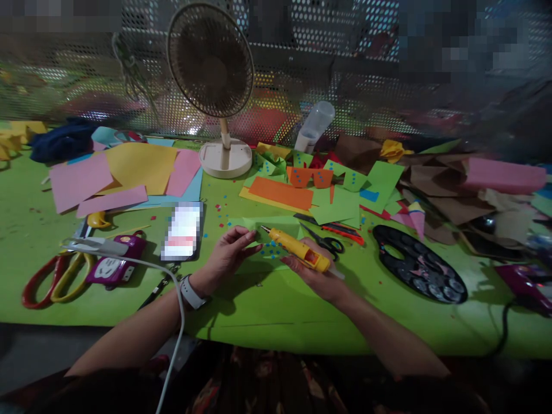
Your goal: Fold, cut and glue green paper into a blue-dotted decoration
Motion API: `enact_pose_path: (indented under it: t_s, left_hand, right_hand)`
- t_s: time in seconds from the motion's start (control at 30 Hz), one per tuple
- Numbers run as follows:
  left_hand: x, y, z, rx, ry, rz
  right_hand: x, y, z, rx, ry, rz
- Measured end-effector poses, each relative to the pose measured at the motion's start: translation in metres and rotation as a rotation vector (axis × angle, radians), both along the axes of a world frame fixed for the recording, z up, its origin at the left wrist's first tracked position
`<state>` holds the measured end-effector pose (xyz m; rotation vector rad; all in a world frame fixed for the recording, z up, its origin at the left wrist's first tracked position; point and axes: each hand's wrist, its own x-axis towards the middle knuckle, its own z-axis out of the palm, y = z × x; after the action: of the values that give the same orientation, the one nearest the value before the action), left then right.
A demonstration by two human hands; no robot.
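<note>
My right hand (317,278) is closed around a yellow glue gun (297,249), its nozzle pointing left over a green paper piece (269,230) dotted with small blue bits. My left hand (228,253) rests on the left part of that green paper, fingers curled and pressing it down, a watch on the wrist. Both hands sit on the green table cover (267,310).
Black scissors (328,241) lie just right of the glue gun. A black paint palette (418,264), a phone (183,230), red and yellow scissors (56,276), a desk fan (215,86), a white cable (172,322) and loose coloured papers (129,172) surround the hands.
</note>
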<state>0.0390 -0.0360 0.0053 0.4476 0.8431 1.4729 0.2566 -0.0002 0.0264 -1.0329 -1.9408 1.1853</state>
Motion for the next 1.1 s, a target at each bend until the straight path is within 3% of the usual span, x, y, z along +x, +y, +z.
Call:
enact_pose_path:
  t_s: [1.1]
  left_hand:
    - [0.0000, 0.0003, 0.0010, 0.023, 0.006, 0.003]
  right_hand:
    - [0.0012, -0.0011, 0.0018, -0.005, -0.043, 0.006]
